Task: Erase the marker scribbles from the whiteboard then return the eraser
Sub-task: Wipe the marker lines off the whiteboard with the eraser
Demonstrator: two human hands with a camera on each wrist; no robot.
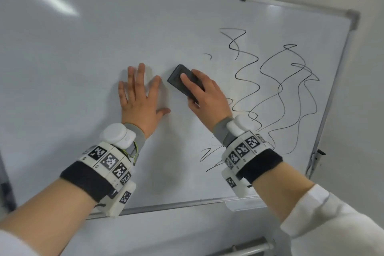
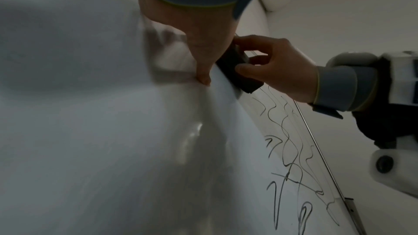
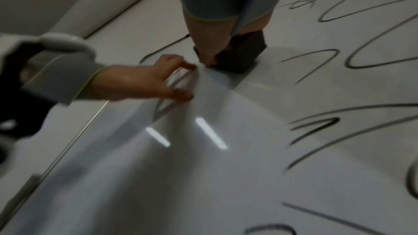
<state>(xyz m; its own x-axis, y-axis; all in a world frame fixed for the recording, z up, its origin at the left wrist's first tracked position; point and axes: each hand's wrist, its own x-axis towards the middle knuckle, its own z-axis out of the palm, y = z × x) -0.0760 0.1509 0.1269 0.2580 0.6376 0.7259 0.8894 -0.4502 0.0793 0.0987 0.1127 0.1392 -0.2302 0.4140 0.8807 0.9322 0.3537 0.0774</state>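
Forearms in white sleeves with tag-covered wrist rigs are filling the near foreground of the head view. Left hand is lying flat, fingers spread, bracing on the white glossy whiteboard. Right hand is gripping the black rectangular block eraser, fingers curled over its top, thumb on the near side, pad face pressing the board just right of the left fingertips.

Black marker scribbles are covering the right part of the board, plus short strokes low near the right wrist and one small tick above the eraser. I'd say erasing is barely started.

Risks:
- Right wrist and rig are hovering over wet-looking lines; dragging could be smearing ink onto the cuff.
- Eraser is sitting tilted; uneven pressure could be leaving streaks.
- Sweeping left is likely hitting the braced left hand.
- Missing the small tick.

Room: open board upward and rightward until the grey metal frame at the right edge; bottom rail is running close below the lowest strokes.
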